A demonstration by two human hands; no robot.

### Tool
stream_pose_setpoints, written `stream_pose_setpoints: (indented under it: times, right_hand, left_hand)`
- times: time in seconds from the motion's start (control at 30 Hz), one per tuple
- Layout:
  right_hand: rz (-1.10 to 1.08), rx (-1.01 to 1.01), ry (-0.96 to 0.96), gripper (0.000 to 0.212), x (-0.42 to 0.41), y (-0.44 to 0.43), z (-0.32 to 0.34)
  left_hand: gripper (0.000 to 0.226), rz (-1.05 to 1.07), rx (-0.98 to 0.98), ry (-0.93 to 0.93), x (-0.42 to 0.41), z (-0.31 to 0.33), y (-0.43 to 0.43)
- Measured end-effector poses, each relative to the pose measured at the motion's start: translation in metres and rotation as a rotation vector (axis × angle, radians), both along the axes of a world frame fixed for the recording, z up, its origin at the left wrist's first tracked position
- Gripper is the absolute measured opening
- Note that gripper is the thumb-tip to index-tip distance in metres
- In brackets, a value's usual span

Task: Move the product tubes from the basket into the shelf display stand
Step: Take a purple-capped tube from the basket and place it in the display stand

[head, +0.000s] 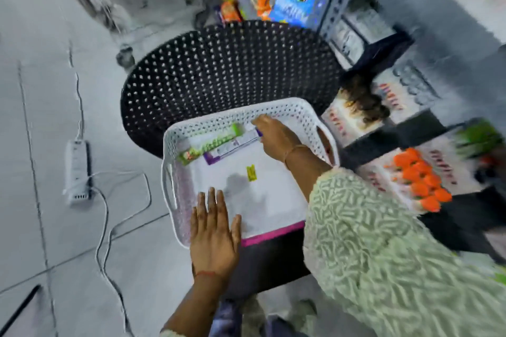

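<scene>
Nearest the camera, the left hand [213, 230] is laid flat, fingers spread and holding nothing, over the near rim of the white basket [297, 113], which is set on a black perforated stool [219, 68]. Steadying the basket there is judged sensible while the other hand works. Farther in, the right hand [273, 137] is reached across to the basket's far side, its fingers pinched at the capped end of the purple-and-white tube [232, 146]; whether the grip is fully closed cannot be told. A green tube [210, 143] lies just beside it, toward the far-left corner. One tube should be taken by its end and lifted clear. Beyond, right of the stool, the display stand [388, 172] is seen.
</scene>
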State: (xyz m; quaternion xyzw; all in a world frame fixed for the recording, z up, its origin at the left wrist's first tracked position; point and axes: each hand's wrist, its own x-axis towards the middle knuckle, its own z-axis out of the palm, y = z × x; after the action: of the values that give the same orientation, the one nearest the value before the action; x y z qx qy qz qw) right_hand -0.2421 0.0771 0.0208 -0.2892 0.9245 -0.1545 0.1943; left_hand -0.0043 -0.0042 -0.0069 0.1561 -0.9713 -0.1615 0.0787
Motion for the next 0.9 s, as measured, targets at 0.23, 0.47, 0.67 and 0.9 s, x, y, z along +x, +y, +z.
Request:
stream_pose_setpoints:
  times: [0.23, 0.47, 0.67, 0.9]
  right_hand:
    - [-0.130, -0.098, -0.123, 0.033, 0.031, 0.009, -0.018]
    - [-0.721, -0.562, -0.185, 0.025, 0.111, 0.120, 0.092]
    - [-0.816, -0.551, 0.144, 0.025, 0.183, 0.251, 0.256]
    - [-0.903, -0.122, 0.382, 0.030, 0.269, 0.385, 0.406]
  left_hand:
    - [0.066, 0.001, 0.009, -0.064, 0.002, 0.000, -0.001]
    - [0.081, -0.066, 0.125, -0.176, -0.007, 0.023, 0.005]
    - [0.073, -0.501, 0.201, 0.084, -0.052, 0.089, 0.134]
    - [0.070, -1.083, 0.255, 0.319, -0.045, 0.191, 0.334]
